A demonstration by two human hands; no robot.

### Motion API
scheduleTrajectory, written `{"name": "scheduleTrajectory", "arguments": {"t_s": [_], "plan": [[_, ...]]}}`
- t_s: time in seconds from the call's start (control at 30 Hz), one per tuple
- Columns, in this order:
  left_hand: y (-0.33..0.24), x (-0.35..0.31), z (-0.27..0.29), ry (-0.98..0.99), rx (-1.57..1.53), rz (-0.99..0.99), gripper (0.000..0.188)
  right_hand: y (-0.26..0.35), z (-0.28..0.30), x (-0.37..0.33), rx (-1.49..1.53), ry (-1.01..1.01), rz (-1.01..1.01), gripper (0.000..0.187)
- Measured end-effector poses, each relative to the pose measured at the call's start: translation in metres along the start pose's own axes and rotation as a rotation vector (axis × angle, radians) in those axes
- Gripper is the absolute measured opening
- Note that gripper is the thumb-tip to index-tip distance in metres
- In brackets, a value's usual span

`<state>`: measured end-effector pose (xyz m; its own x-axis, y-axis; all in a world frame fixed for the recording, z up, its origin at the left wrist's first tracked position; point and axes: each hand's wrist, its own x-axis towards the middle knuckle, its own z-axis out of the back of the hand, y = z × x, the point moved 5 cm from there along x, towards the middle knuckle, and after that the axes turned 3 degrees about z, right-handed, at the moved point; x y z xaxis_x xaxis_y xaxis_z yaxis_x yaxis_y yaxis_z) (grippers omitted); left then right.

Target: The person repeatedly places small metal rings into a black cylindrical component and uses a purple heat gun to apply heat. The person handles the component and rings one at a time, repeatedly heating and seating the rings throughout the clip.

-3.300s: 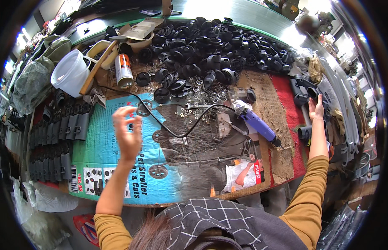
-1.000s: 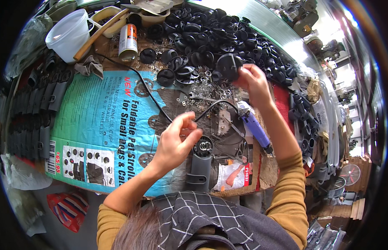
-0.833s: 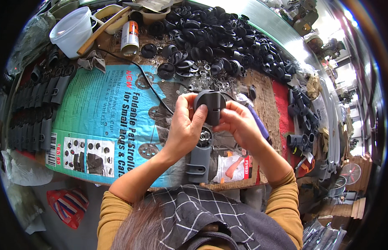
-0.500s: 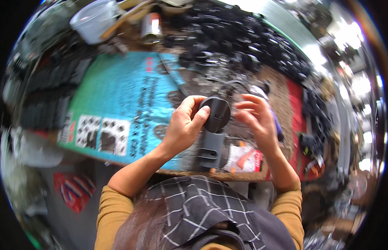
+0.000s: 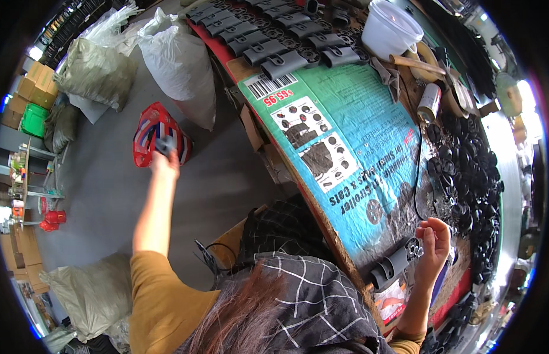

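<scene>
Far out to the left, my left hand (image 5: 167, 163) is closed on a small dark grey plastic piece (image 5: 165, 144). It is over a red bag (image 5: 143, 158) with blue and white stripes on the floor. Whether the piece touches the bag I cannot tell. My right hand (image 5: 435, 239) is above the bench with its fingers curled in; anything between the fingertips is too small to make out. Beside it on the bench lies a grey plastic housing (image 5: 390, 269) with a round hub at its end. A dark cable (image 5: 417, 183) runs down to near this hand.
A blue-green printed sheet (image 5: 345, 212) covers the bench top. Rows of grey housings (image 5: 284, 64) lie at its far end. Black round parts (image 5: 463, 171) are heaped at the right, below a can (image 5: 429, 101) and a white bucket (image 5: 387, 32). A white sack (image 5: 179, 65) stands on the floor.
My view has swung left. My left hand has gone from the bench out over the red bag, carrying a dark plastic piece. My right hand has stayed above the bench.
</scene>
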<state>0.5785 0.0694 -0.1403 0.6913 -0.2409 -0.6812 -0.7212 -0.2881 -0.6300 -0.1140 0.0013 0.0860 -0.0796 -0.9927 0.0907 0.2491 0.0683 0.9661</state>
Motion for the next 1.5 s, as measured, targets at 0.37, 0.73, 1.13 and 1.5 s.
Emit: {"name": "scheduleTrajectory", "arguments": {"t_s": [0.37, 0.73, 1.13, 1.5], "plan": [[0.027, 0.075, 0.007, -0.085, 0.457, -0.031, 0.012, 0.035, -0.012, 0.005, -0.134, -0.032, 0.057, 0.018], [0.142, -0.264, -0.196, 1.101, 0.642, -1.035, 0.024, -0.027, 0.137, 0.037, -0.779, -0.449, 0.147, 0.012], [0.255, -0.388, -0.233, 1.625, 0.715, -0.732, 0.026, -0.131, 0.265, 0.116, -1.168, -0.567, -0.286, 0.040], [0.329, -0.514, -0.181, 1.910, 0.950, 0.650, 0.047, 0.012, 0.102, -0.018, -1.267, -0.375, 1.065, 0.031]]}}
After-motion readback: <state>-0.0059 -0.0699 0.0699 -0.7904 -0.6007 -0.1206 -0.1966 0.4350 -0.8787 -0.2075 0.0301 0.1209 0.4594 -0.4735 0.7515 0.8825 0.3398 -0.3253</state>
